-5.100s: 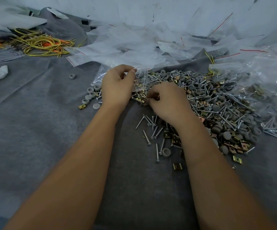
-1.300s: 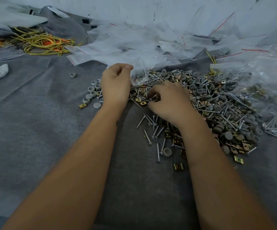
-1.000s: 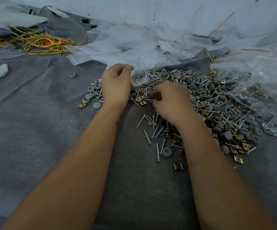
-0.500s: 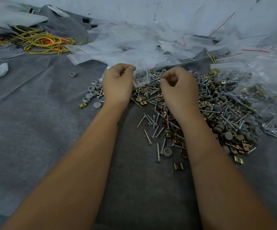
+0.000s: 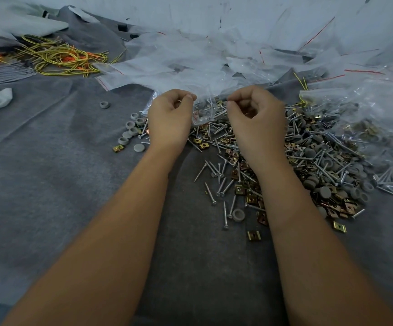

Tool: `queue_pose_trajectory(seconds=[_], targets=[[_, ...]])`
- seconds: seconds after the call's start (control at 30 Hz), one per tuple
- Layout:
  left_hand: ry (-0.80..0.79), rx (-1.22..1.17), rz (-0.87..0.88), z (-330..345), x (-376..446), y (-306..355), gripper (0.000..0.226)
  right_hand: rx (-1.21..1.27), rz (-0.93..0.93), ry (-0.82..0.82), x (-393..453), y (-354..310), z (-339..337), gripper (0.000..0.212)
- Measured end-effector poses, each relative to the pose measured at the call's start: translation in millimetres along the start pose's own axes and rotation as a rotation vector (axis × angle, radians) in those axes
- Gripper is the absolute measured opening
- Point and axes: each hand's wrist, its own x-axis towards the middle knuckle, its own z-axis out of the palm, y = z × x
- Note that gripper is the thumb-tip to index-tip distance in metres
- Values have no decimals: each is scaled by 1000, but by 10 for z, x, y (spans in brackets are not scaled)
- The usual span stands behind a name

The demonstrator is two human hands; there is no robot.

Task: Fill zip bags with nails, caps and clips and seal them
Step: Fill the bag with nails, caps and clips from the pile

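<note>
**Desk:** How far along are you?

**Me:** Mid-way on this one, I'd judge. My left hand (image 5: 168,118) and right hand (image 5: 256,118) each pinch a top corner of a small zip bag (image 5: 204,111), thumb against forefinger, the other fingers curled. It hangs between them just above the near edge of the loose pile (image 5: 308,161). A grey cap and some nails show through the plastic; clips I cannot make out. I read this as closing the mouth, though I cannot tell whether it's sealed.

**Desk:** And what's left?

**Me:** Plenty. The pile of nails, caps and clips is big, and empty bags (image 5: 179,62) lie heaped behind. Filled bags (image 5: 367,118) sit to the right.

**Desk:** Any labels?

**Me:** None readable; only red strips on the bags.
</note>
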Motion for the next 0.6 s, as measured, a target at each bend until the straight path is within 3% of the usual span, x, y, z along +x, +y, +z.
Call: queue_pose_trajectory(seconds=[0.43, 0.6], targets=[[-52, -35, 22, -6, -24, 34, 19, -93, -100, -129, -53, 31, 117, 11], [-68, -38, 21, -4, -18, 22, 19, -217, -138, -182, -61, 80, 148, 22]])
